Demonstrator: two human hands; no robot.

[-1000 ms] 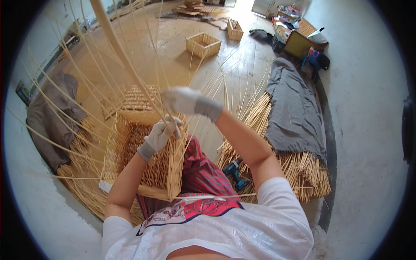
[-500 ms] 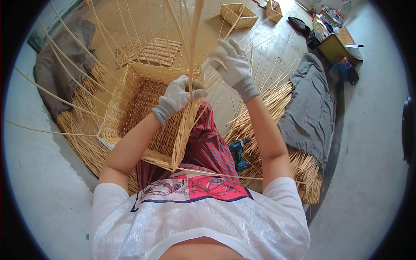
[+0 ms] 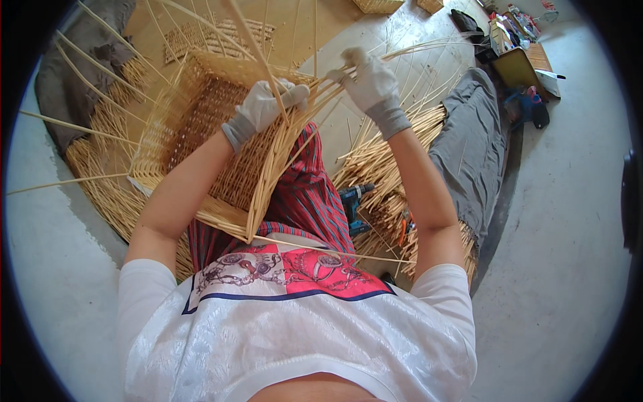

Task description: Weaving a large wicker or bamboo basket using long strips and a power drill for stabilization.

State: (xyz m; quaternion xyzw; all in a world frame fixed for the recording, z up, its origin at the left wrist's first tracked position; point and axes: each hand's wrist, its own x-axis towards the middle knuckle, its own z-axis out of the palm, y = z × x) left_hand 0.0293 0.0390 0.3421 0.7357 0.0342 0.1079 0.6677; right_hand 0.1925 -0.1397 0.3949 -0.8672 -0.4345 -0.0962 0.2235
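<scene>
A rectangular wicker basket point(image 3: 221, 137) rests tilted across my lap, long loose rods standing out from its rim. My left hand point(image 3: 263, 106), in a white-grey glove, is closed at the basket's right rim. A thick upright rod point(image 3: 256, 48) passes by its thumb and fingers. Beyond that corner my right hand point(image 3: 372, 84), gloved alike, has its fingers closed around several thin wicker rods point(image 3: 429, 47) that run from the rim out to the right. The exact grip of the left fingertips is partly hidden.
Bundled rods point(image 3: 395, 151) under a grey cloth point(image 3: 472, 124) lie at my right, beside a blue cordless drill point(image 3: 353, 208). More rods point(image 3: 110, 191) and dark cloth point(image 3: 77, 80) lie left. A woven panel point(image 3: 244, 39) and another basket point(image 3: 378, 5) are farther off.
My right hand, open and raised before, has closed on the thin rods, which now stretch rightward. The basket and left hand appear higher and farther left in view.
</scene>
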